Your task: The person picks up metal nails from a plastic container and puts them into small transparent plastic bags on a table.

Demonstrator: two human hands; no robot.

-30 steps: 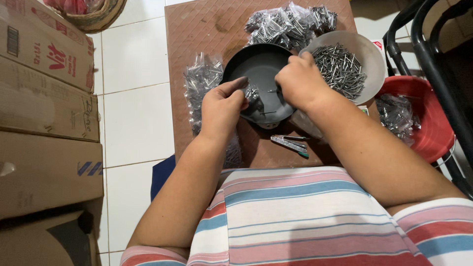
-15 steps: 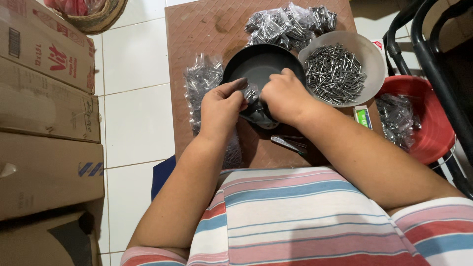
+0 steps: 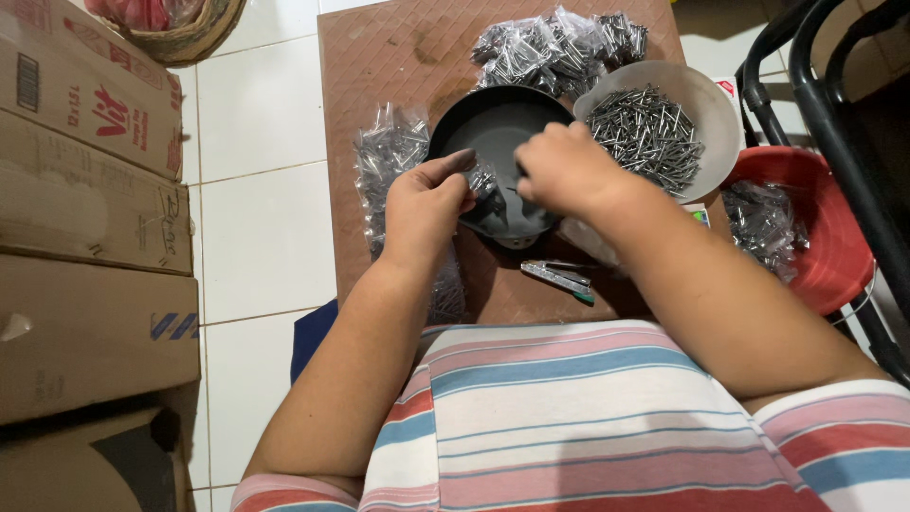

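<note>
A small clear bag of nails (image 3: 483, 177) hangs over a black round dish (image 3: 493, 123) on the brown table (image 3: 398, 57). My left hand (image 3: 422, 204) pinches the bag's left side. My right hand (image 3: 564, 171) is closed at the bag's right side, its fingers hidden behind the knuckles. A white bowl (image 3: 706, 104) full of loose nails sits just right of the dish.
Filled nail bags lie at the table's far side (image 3: 559, 43) and left of the dish (image 3: 389, 156). A stapler (image 3: 559, 275) lies by the near edge. A red basin (image 3: 806, 228) with bags stands at right beside a black chair frame (image 3: 834, 104). Cardboard boxes (image 3: 85, 209) line the left.
My right hand has come back from the white bowl to the bag over the black dish. My left hand has stayed on the bag.
</note>
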